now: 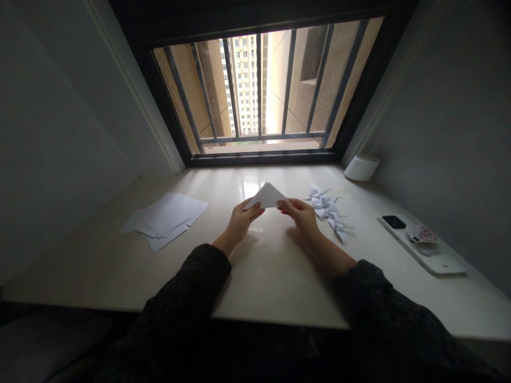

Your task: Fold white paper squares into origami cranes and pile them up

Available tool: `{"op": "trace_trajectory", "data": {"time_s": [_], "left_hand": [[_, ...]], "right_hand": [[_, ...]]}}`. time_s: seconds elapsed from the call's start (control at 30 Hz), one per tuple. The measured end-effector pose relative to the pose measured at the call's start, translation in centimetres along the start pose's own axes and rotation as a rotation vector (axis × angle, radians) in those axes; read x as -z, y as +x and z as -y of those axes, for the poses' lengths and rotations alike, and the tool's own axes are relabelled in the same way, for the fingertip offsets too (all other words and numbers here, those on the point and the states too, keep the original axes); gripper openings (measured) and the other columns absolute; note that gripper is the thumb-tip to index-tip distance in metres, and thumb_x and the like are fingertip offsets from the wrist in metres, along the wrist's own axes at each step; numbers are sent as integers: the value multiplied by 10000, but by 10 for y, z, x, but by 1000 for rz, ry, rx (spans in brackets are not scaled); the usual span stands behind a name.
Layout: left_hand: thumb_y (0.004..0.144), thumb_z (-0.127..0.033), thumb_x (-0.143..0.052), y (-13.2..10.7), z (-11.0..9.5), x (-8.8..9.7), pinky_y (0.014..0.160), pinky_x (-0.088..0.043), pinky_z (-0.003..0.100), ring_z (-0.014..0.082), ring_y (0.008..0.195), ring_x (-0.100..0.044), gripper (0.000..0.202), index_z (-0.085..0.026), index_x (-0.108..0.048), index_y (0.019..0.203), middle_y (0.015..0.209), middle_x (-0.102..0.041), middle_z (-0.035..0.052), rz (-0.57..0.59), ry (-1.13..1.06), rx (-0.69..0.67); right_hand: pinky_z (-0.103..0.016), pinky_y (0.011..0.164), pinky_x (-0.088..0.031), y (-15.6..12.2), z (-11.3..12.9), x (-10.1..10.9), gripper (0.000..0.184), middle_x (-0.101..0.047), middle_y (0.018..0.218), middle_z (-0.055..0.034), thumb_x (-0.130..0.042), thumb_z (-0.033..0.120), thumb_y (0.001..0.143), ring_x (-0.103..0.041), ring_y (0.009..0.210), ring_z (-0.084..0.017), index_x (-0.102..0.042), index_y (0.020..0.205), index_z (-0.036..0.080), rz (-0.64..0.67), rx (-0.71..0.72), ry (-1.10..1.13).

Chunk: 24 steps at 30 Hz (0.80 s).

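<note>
Between my two hands is a folded sheet of white paper [268, 196], a triangle with its point toward the window. My left hand [243, 217] pinches its left corner, thumb on top. At the right corner, my right hand [297, 211] grips it the same way; the fingers beneath the paper are partly hidden. The paper is held up above the white sill. Just right of my right hand lie several folded paper cranes [326, 206] in a slanting row. Off to the left rests a loose stack of white paper sheets [171, 213].
A white phone [435, 258] with a round cartoon grip on its back lies at the right. In the far right corner stands a white rounded object [361, 167]. A dark-framed window [263, 159] with bars closes off the back, and walls flank the sill.
</note>
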State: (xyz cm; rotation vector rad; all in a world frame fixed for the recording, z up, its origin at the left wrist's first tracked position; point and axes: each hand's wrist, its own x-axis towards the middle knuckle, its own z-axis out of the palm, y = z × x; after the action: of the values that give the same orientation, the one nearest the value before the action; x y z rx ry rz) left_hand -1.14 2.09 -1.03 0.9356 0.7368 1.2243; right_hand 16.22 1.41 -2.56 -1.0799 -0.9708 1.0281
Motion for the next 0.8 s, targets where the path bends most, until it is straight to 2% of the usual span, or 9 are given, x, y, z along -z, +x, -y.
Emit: {"op": "trace_trajectory", "data": {"time_s": [0.23, 0.4, 0.5, 0.7, 0.8], "left_hand": [[633, -259, -772, -1, 2, 0, 952, -448, 375, 197, 978, -630, 442, -136, -657, 1042, 1027, -683, 72, 44, 47, 36], [677, -385, -736, -1, -5, 3, 755, -487, 316, 222, 895, -660, 461, -136, -663, 1058, 965, -706, 97, 34, 385, -7], [691, -441, -713, 0, -4, 5, 670, -472, 282, 213, 813, -670, 440, -121, -682, 991, 906, -719, 111, 4, 481, 0], [673, -392, -730, 2, 5, 9, 660, -471, 277, 194, 740, -668, 353, -117, -680, 889, 820, -723, 100, 45, 472, -12], [666, -367, -732, 2, 9, 11, 695, -481, 301, 210, 759, -670, 316, -126, -689, 866, 802, -723, 93, 83, 547, -31]], "right_hand": [[-299, 605, -534, -2, 2, -2, 415, -715, 676, -44, -815, 403, 557, -685, 647, -190, -690, 876, 167, -98, 23, 26], [-302, 608, -534, -2, 6, 0, 455, -716, 685, -40, -816, 421, 544, -676, 629, -184, -683, 903, 176, -83, 129, -55], [-312, 617, -540, -1, 6, 1, 472, -718, 702, -44, -816, 440, 529, -679, 633, -193, -683, 898, 178, -37, 152, -110], [-303, 601, -524, 2, 1, 4, 555, -664, 589, 5, -814, 448, 535, -652, 582, -176, -663, 999, 182, -53, 122, -86], [-302, 597, -517, 1, 2, 4, 578, -612, 537, 32, -801, 466, 550, -620, 555, -161, -658, 1027, 173, -73, 124, -102]]}}
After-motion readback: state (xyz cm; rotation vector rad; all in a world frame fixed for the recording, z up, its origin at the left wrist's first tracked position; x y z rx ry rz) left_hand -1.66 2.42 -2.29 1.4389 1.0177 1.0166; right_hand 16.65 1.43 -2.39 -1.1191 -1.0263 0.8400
